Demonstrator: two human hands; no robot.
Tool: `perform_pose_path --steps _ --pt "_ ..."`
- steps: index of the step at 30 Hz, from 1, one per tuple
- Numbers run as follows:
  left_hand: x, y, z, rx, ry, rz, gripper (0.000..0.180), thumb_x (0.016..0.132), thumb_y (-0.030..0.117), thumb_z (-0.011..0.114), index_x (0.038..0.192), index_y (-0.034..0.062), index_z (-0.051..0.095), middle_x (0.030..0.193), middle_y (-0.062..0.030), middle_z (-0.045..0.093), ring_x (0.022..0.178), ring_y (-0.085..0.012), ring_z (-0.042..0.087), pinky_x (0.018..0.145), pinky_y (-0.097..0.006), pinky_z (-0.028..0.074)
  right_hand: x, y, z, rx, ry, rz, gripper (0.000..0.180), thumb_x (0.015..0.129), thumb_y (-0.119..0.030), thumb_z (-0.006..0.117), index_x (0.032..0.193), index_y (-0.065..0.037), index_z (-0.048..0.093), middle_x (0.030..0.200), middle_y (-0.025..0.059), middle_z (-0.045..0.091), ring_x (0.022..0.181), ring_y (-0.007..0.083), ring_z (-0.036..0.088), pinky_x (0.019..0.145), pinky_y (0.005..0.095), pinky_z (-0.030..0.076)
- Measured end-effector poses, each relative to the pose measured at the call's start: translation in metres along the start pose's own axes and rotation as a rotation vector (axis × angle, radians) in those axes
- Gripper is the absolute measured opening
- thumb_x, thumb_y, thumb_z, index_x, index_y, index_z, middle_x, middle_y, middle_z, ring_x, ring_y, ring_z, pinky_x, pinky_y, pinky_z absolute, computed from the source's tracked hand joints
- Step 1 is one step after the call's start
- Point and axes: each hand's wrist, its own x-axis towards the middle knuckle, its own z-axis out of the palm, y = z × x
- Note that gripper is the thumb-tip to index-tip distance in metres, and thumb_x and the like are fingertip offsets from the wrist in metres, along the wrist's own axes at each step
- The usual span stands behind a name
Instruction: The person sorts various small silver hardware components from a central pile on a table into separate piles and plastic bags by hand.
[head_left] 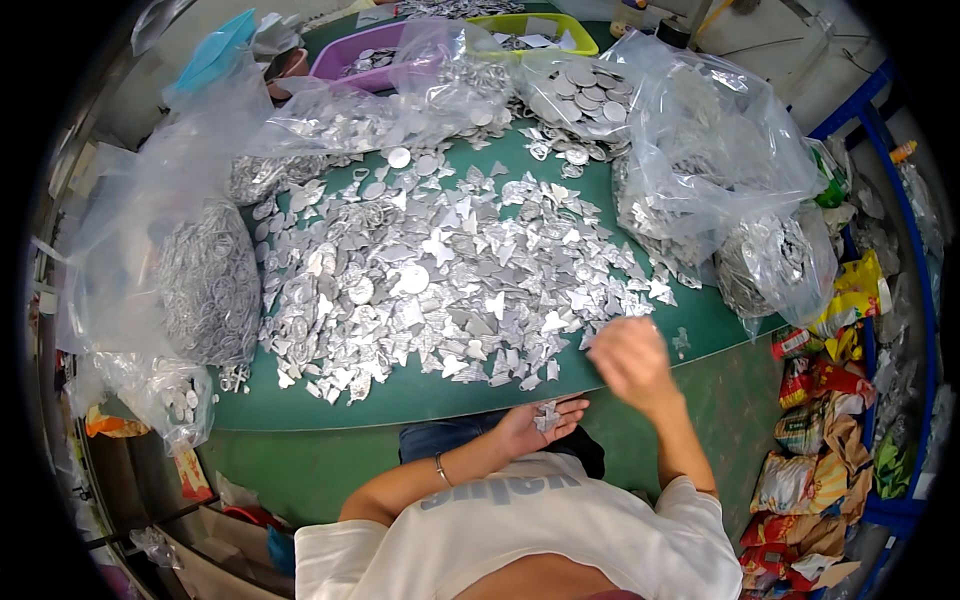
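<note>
A wide heap of small silver metal pieces [450,285], flat and in mixed shapes such as stars and discs, covers the middle of the green table [330,408]. My left hand [520,428] is palm up just off the table's front edge, fingers stretched out. Several silver metal pieces [546,416] lie in that palm. Over the heap's front right edge is my right hand [632,362], its fingers curled and drawn together. What sits between those fingertips, if anything, is too small to make out.
Clear plastic bags of metal pieces stand at the left [208,285] and right [765,260]. Behind the heap are a purple tray [335,62] and a yellow-green tray [590,42]. A blue-framed rack [915,225] with colourful packets [800,485] is at the far right.
</note>
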Motion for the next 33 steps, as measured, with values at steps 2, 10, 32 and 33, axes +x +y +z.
perform_pose_path --steps 2,10,32,33 --pt "-0.001 -0.001 0.005 -0.002 -0.004 0.014 0.032 0.093 0.025 0.042 0.108 0.0005 0.055 0.092 -0.0081 0.059 0.097 -0.0244 0.059 0.087 -0.038 0.049 -0.008 -0.017 0.023 0.11 -0.092 0.056 0.024 0.069 -0.013 0.07 0.09 -0.003 0.063 0.093 0.0072 0.059 0.091 0.026 0.054 0.079 0.037 0.042" --pt "0.002 -0.005 -0.01 -0.121 -0.106 0.071 0.035 0.095 0.031 0.037 0.115 0.007 0.051 0.114 -0.0118 0.056 0.108 -0.0263 0.054 0.096 -0.047 0.041 -0.036 -0.037 0.045 0.11 -0.123 0.2 0.035 0.071 -0.015 0.069 0.102 -0.003 0.06 0.114 0.0113 0.053 0.108 0.032 0.047 0.086 0.0418 0.039" --pt "-0.006 -0.001 -0.008 0.04 -0.037 -0.123 0.023 0.092 0.022 0.044 0.104 0.0047 0.055 0.056 0.0026 0.034 0.045 -0.0058 0.03 0.036 -0.019 0.023 -0.037 -0.023 0.039 -0.083 -0.093 0.382 0.033 0.076 -0.013 0.066 0.105 0.0 0.059 0.12 0.0144 0.052 0.118 0.0344 0.044 0.096 0.0465 0.033" --pt "-0.01 -0.002 0.003 0.02 -0.022 -0.114 0.025 0.092 0.021 0.046 0.108 0.0047 0.055 0.058 0.0028 0.035 0.045 -0.0057 0.03 0.038 -0.019 0.024 -0.044 -0.022 0.036 -0.053 -0.006 0.394 0.027 0.075 -0.009 0.065 0.099 0.0 0.06 0.114 0.0136 0.055 0.115 0.0336 0.047 0.094 0.0444 0.035"
